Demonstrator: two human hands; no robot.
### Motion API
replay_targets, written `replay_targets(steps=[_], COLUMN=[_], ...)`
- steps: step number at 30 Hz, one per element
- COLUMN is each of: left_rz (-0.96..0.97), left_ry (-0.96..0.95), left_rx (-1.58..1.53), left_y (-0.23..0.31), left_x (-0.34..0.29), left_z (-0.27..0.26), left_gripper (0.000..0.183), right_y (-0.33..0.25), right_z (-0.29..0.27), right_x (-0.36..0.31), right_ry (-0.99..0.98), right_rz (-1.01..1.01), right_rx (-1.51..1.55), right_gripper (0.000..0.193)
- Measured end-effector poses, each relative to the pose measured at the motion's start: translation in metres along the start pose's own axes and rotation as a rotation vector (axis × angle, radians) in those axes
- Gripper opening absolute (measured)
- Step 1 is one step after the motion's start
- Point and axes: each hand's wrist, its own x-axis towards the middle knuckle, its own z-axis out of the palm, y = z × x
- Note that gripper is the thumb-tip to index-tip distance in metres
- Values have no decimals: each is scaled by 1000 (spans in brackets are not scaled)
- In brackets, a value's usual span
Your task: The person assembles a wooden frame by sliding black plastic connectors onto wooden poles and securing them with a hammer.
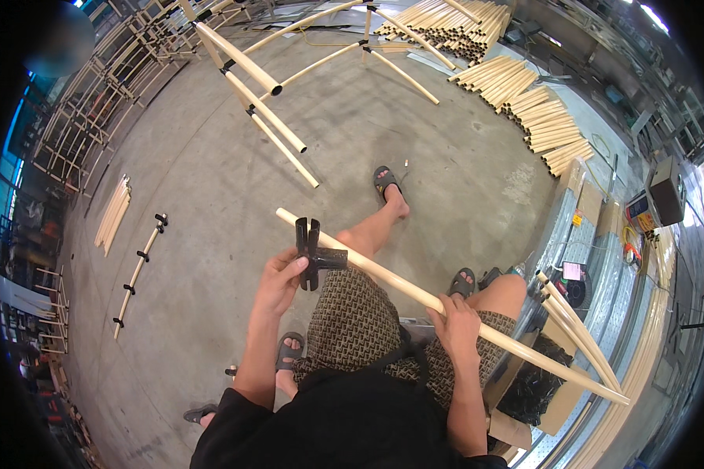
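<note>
My left hand (280, 283) pinches a black metal pipe joint (308, 262) with several curved prongs and a short sleeve to the side. Running diagonally across my lap is a long cream-coloured pipe (391, 279), its far end just beyond the joint. My right hand (455, 324) is closed around the pipe near its middle, over my right thigh. In view the joint overlaps the pipe; whether the two touch I cannot tell. The pipe's near end reaches over a cardboard box (559, 414) at my right.
A pipe frame (250, 98) with black joints stands ahead. Cut pipes (516, 86) lie in stacks at the far right. On the left floor are a pipe with joints (137, 273) and a small pile of pipes (113, 213). Black plastic (530, 391) fills the box. Sandalled feet (291, 345) show at left.
</note>
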Motion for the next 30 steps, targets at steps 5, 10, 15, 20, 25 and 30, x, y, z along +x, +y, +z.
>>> replay_targets(steps=[5, 10, 15, 20, 25, 30], left_rz=[84, 195, 136, 82, 132, 91], left_ry=[200, 543, 653, 546, 404, 383], left_rx=[184, 478, 195, -186, -244, -141], left_y=[9, 28, 23, 21, 28, 32], left_x=[12, 39, 70, 77, 76, 80], left_z=[-16, -98, -203, -195, -183, -187], left_gripper=[35, 34, 31, 28, 32, 32], right_y=[2, 12, 20, 14, 8, 8], right_z=[-7, -45, -62, -58, -57, -51], right_x=[-4, -11, -30, -25, -21, -20], right_ry=[17, -23, -106, -115, -111, -127], right_rz=[34, 33, 25, 6, -28, -45], right_rx=[63, 154, 281, 416, 283, 201], right_gripper=[36, 37, 36, 36, 36, 35])
